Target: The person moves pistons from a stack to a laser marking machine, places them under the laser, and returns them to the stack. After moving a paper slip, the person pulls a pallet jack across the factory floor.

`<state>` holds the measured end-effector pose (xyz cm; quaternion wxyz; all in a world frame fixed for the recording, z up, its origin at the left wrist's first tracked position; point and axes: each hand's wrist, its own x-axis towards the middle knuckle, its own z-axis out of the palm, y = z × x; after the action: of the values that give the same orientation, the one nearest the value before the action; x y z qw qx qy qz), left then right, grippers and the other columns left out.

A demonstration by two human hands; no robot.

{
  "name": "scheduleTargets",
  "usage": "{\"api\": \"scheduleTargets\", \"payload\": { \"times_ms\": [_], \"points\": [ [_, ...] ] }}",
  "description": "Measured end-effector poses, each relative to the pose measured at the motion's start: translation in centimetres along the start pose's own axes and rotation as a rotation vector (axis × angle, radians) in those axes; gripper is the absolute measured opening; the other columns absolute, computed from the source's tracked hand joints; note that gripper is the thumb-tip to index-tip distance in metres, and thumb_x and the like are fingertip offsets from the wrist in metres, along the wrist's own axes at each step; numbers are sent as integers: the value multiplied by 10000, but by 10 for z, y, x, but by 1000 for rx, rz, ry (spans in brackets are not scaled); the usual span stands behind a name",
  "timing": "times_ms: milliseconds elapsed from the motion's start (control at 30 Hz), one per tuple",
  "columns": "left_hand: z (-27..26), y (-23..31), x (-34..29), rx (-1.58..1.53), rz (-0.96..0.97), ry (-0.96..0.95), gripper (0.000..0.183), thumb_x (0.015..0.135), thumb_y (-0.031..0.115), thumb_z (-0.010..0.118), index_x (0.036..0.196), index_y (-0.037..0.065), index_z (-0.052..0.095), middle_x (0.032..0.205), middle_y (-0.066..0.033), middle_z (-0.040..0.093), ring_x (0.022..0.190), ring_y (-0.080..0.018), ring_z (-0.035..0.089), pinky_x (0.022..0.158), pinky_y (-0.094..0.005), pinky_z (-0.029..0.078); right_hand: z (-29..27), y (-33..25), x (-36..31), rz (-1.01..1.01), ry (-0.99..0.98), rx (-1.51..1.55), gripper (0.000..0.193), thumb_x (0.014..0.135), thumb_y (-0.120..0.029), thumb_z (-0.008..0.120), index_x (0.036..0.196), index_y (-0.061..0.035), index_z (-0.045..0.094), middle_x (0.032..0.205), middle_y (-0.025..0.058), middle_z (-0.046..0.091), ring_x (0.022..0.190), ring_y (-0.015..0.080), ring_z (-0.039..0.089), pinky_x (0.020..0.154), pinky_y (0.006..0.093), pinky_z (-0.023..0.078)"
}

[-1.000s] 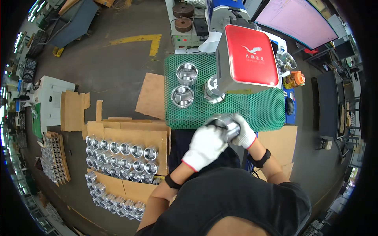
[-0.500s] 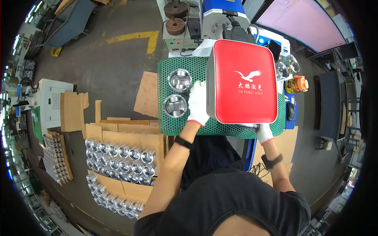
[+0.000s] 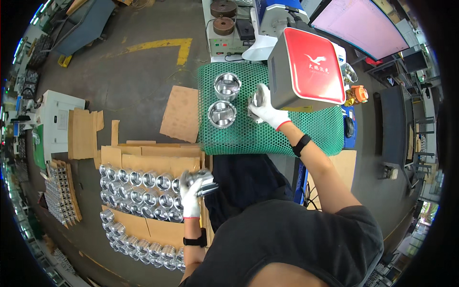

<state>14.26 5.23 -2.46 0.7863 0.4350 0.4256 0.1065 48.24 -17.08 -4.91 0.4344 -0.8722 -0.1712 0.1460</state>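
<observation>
My left hand [image 3: 191, 198], in a white glove, grips a shiny metal piston [image 3: 199, 182] just above the rows of pistons at the lower left; it is a little blurred. On the green perforated mat [image 3: 239, 141], my gloved right hand [image 3: 271, 112] has its fingers around another piston [image 3: 254, 105], largely covered by the glove. To the left of it, two pistons stand on the mat with their hollow ends up: a far one [image 3: 227, 86] and a nearer one [image 3: 222, 115]. A machine head with a red top [image 3: 318, 64] stands right beside my right hand.
Rows of pistons [image 3: 143, 179] stand on cardboard [image 3: 158, 163] at lower left. Behind the mat are a control box [image 3: 227, 45] with brown round weights [image 3: 223, 26] and a monitor [image 3: 363, 24]. An orange-lidded jar [image 3: 358, 94] stands at the right.
My left hand has moved from the mat down to the piston rows and now holds a piston. My right hand has come from under the red-topped head to the mat's middle, with a piston.
</observation>
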Motion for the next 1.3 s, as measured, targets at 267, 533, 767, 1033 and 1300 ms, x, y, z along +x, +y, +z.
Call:
{"api": "scheduleTargets", "payload": {
  "times_ms": [267,533,767,1033,1300],
  "points": [
    [-132,-41,-41,-77,-116,284,485,787,16,710,1218,-4,490,1099,-184,628,990,-287,670,808,-428,606,-7,-37,4,-157,130,-653,667,855,-528,582,1386,-148,445,1242,122,581,1205,341,530,1036,459,398],
    [-67,1,-11,-251,-240,-39,320,907,138,617,1167,-44,578,1049,-175,694,922,-256,701,828,-350,579,-1,-96,-1,19,205,-600,652,798,-484,667,1337,-145,532,1353,191,512,1197,371,542,951,456,485],
    [-10,0,-22,-277,-186,-231,319,953,167,586,1212,-19,596,1090,-135,698,971,-197,695,847,-317,567,12,-80,-116,-470,371,-550,564,724,-146,736,1257,-86,562,1234,177,557,1125,401,521,970,485,428],
    [50,-17,-59,-545,-464,-430,349,997,260,522,1274,55,576,1194,-110,674,1061,-234,668,899,-394,553,3,-39,-202,360,-667,738,432,890,-122,643,1299,-10,567,1170,68,639,1075,156,601,947,315,482],
    [108,-48,-49,-685,-762,-470,738,944,656,404,1412,88,453,1373,-179,529,1283,-377,481,1081,-559,373,3,-19,-188,575,-573,561,162,883,-140,599,972,-21,664,768,53,659,618,152,625,525,291,499]
  ]
}}
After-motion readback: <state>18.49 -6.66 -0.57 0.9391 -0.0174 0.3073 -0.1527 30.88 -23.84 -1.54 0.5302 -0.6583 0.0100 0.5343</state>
